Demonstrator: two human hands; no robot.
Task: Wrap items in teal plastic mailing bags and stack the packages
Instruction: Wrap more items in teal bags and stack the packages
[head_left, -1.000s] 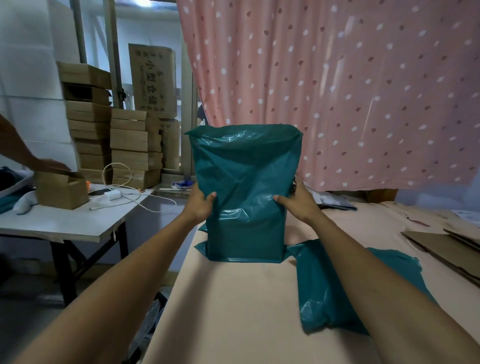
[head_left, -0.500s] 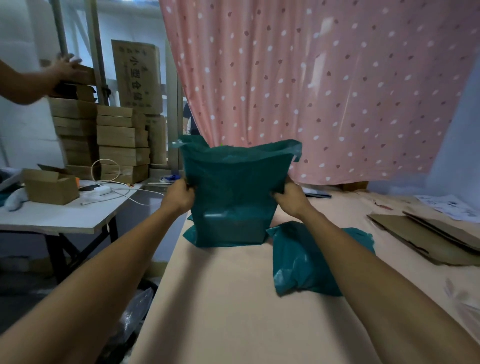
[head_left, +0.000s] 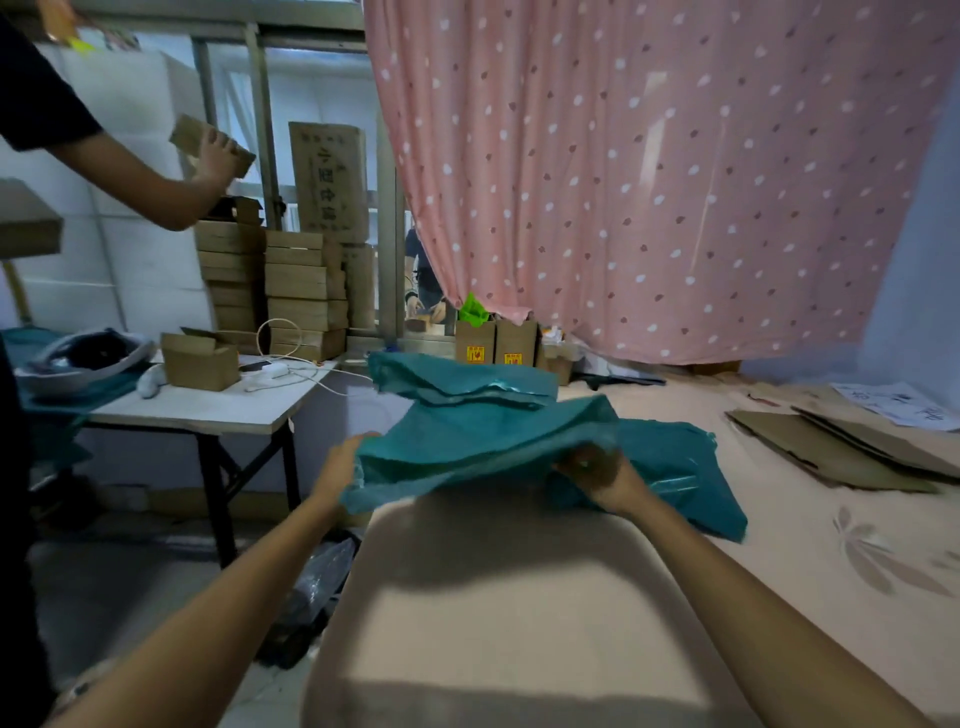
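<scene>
Two hands are holding a teal bag (head_left: 483, 441) just above the peach table (head_left: 493, 597), near its left edge. The left hand (head_left: 340, 470) is gripping the bag's left end, its fingertips hidden under the plastic. The right hand (head_left: 605, 475) is pinching the right fold. A second teal bag (head_left: 675, 467) is lying partly covered behind.

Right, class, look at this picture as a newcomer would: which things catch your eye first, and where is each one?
The teal mailing bag at centre stands out first, gripped by the left hand and right hand over the peach-covered table. Behind it, a pink spotted curtain fills the upper right. At upper left, another person's hand holds a cardboard box above stacked cardboard boxes.
</scene>
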